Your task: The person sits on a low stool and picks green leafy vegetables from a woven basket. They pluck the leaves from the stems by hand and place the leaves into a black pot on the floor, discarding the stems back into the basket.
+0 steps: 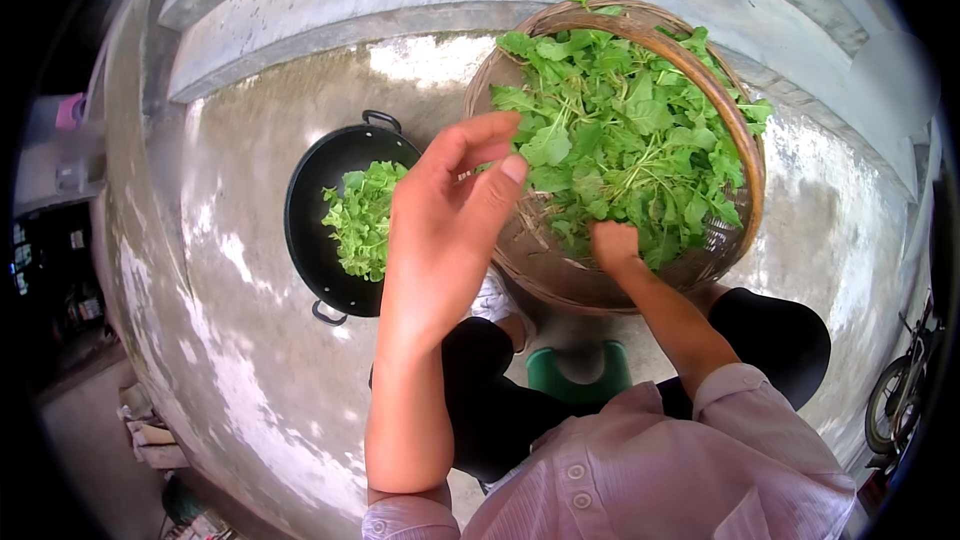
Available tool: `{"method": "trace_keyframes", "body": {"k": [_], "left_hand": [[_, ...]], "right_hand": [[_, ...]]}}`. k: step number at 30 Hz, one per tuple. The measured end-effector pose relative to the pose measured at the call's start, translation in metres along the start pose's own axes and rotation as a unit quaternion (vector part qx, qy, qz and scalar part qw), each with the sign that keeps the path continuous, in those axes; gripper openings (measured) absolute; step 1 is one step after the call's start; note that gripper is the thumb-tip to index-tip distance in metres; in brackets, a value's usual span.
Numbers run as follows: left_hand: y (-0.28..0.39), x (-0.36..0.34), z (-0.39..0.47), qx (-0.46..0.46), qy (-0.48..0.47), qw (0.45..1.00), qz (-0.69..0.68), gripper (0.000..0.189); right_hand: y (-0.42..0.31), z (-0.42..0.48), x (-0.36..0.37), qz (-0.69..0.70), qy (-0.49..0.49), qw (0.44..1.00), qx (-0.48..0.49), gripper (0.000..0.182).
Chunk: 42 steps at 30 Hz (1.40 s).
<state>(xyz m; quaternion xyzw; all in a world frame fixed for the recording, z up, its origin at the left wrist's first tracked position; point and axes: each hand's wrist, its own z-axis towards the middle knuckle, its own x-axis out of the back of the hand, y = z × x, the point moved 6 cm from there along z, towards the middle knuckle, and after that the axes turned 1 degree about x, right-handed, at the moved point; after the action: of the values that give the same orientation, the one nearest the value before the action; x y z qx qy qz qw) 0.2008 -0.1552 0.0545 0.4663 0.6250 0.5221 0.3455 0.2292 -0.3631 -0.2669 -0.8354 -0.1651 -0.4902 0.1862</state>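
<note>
A large woven basket (752,165) with a curved wooden handle holds a heap of leafy greens (637,127). My right hand (615,244) reaches into its near side, at the lower edge of the greens; the fingers are bent down and what lies under them is hidden. Raised between the basket and a black two-handled wok (307,187), my left hand (457,202) has its thumb and forefinger apart, with nothing visible between them. A smaller bunch of greens (364,221) lies in the wok, partly hidden behind this hand.
A green plastic stool (577,382) stands on the concrete floor (247,352) between my legs, below the basket. Behind the basket and wok runs a low concrete ledge (337,37). A bicycle or motorbike wheel (889,405) shows at the far right.
</note>
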Motion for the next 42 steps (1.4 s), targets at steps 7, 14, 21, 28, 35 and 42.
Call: {"method": "trace_keyframes", "body": {"k": [7, 14, 21, 28, 35, 42], "left_hand": [[-0.012, -0.014, 0.001, -0.070, -0.006, 0.996, 0.051, 0.029], [-0.040, -0.075, -0.019, -0.064, -0.112, 0.990, 0.061, 0.021], [-0.013, -0.131, -0.059, -0.066, -0.149, 0.985, -0.048, 0.014], [-0.005, -0.126, -0.073, 0.006, -0.132, 0.956, -0.262, 0.015], [-0.007, -0.131, -0.076, 0.027, -0.103, 0.936, -0.336, 0.014], [-0.002, -0.136, -0.079, 0.034, -0.115, 0.921, -0.370, 0.015]], "right_hand": [[0.017, -0.035, 0.094, 0.306, 0.041, 0.950, 0.048, 0.015], [0.011, -0.101, 0.251, 0.561, -0.085, 0.817, 0.101, 0.016], [-0.002, -0.153, 0.309, 0.598, -0.081, 0.774, 0.194, 0.016], [0.007, -0.173, 0.319, 0.584, 0.075, 0.773, 0.235, 0.017], [0.011, -0.191, 0.310, 0.604, 0.101, 0.749, 0.251, 0.015], [0.021, -0.199, 0.318, 0.652, 0.188, 0.689, 0.256, 0.014]]}}
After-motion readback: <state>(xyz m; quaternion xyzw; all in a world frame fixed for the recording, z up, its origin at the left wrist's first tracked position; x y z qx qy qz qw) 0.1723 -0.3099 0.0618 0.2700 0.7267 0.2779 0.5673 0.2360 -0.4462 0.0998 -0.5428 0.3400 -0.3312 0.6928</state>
